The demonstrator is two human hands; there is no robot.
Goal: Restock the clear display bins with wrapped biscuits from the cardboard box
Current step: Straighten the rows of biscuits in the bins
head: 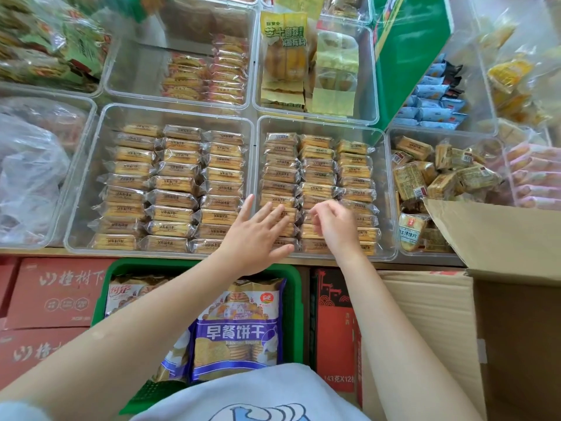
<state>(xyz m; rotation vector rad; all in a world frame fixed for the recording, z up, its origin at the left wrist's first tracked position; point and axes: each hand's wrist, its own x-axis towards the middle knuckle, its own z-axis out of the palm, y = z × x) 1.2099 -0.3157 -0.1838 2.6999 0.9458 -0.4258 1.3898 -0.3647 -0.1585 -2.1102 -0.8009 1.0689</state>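
Hands level the front rows of the right-hand bin

Packets first: I see small clear-wrapped golden biscuit packets (318, 180) lying in three columns inside the clear rectangular plastic display bin (391, 189) straight ahead of me, each with its long axis running left to right and the columns running away from me. My left hand (258, 235) lies flat and spread on the near end of the left column, fingers pointing up and right. My right hand (334, 226) hovers over the middle column with fingers loosely curled; I cannot tell whether it pinches a wrapper. The open brown cardboard box (485, 268) sits low to my right, so the right hand is nearer for the next fetch. I judge this bin nearly full; the neighbouring clear bin of the same packets (82, 189) to the left looks just as stocked.
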